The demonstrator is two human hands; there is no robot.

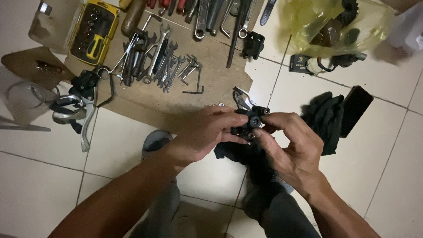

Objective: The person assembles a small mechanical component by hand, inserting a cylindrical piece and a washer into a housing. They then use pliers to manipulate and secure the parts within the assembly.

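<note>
Both my hands meet over the tiled floor around a small black mechanical part (252, 118) with a short barrel sticking out to the right. My left hand (207, 132) grips the part from the left, fingers curled over it. From the right, my right hand (288, 143) pinches the same part with thumb and fingertips. A silver lever blade (240, 99) juts out just above the part. Below my hands lies a dark cloth (235, 152) on my legs.
A cardboard sheet (145, 99) holds several wrenches (161, 55) and hex keys (193, 72). A yellow bit case (93, 31) sits upper left, brake levers (75, 110) lie left, a yellow plastic bag (328, 24) upper right, black gloves (328, 117) and a dark phone (356, 108) right.
</note>
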